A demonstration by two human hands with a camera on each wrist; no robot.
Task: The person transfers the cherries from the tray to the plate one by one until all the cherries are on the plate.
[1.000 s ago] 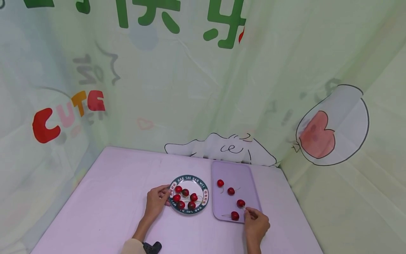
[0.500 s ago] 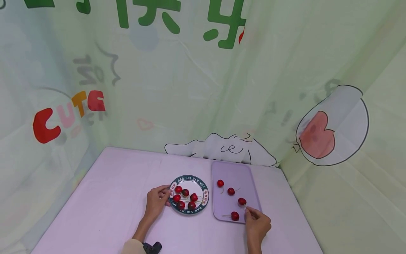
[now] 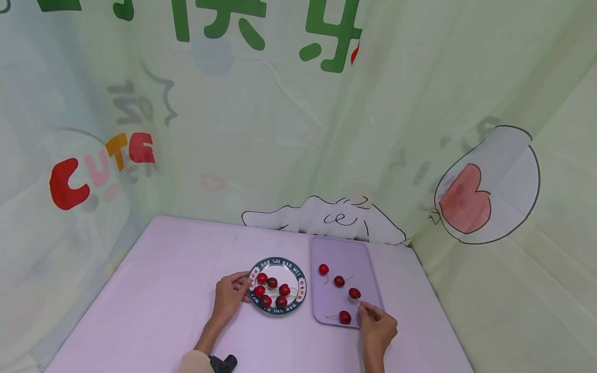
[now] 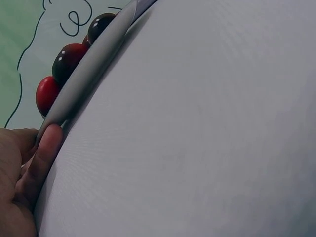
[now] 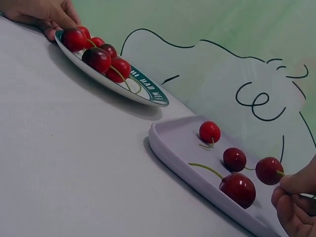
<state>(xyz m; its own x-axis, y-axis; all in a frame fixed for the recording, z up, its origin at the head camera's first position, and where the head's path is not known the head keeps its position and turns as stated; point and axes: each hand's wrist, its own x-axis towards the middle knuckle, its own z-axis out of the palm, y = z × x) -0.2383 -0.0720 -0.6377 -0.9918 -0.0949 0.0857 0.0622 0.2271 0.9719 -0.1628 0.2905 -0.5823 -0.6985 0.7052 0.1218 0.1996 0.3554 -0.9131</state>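
Observation:
My left hand (image 3: 228, 298) pinches the left rim of a round plate (image 3: 277, 261) with a dark green lettered border. Several red cherries (image 3: 284, 289) with thin stems lie grouped on it. In the left wrist view the thumb and fingers (image 4: 48, 143) grip the plate's edge from above and below. My right hand (image 3: 377, 329) is over the near right corner of a purple tray (image 3: 340, 253), pinching a cherry (image 5: 269, 171) by its green stem. Below and left of that fruit lies another cherry (image 5: 238, 190), its stem pointing left. Two more cherries (image 5: 210, 132) lie farther back on the tray.
The plate and tray stand side by side on a table with a pale pink cover (image 3: 186, 269). Behind and to both sides hang printed cloth curtains (image 3: 280, 129), close to the table's back edge. A black strap piece (image 3: 225, 363) sits at the left wrist.
The cherry in my right hand has shifted very slightly, first right and then back left, ending a little farther up the tray. My left hand and the plate stay put.

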